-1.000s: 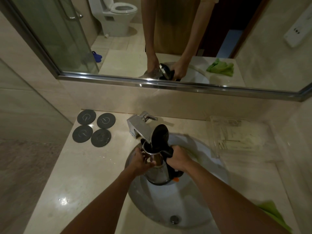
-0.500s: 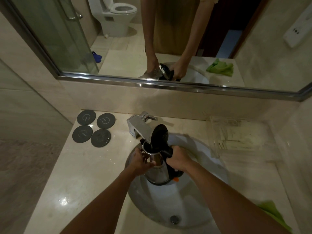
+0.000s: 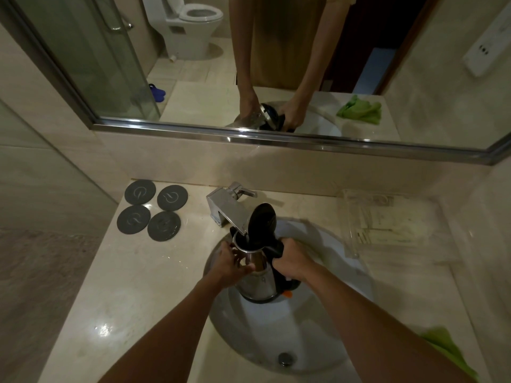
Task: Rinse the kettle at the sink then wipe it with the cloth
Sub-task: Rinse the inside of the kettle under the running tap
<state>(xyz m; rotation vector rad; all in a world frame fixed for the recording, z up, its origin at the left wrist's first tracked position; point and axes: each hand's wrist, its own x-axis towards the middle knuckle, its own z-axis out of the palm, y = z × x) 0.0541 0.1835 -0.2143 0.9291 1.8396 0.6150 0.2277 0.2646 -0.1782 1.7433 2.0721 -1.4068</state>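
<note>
Steel kettle held over the basin of the sink, its open mouth directly beneath the spout of the chrome faucet and its black lid hinged upright behind the mouth. The right hand is wrapped around the black handle on the side of the kettle away from the faucet base, fingers fully curled so that the handle fills the grip. The left hand cups the steel wall on the opposite side, just below the rim, thumb and fingers curved against the metal in a steadying hold rather than a tight clamp. The kettle stands roughly upright, its base above the bowl; whether it rests on the porcelain or hangs free cannot be told. No stream of water can be made out between spout and mouth, so whether filling is under way cannot be told. Judged by position, the work is in the rinsing stage: the kettle is at the faucet with lid open, but swirling, emptying and every part of the wiping remain. The green cloth lies on the counter at the near right of the sink, untouched and well apart from the kettle. Four dark round coasters lie on the counter left of the faucet.
</note>
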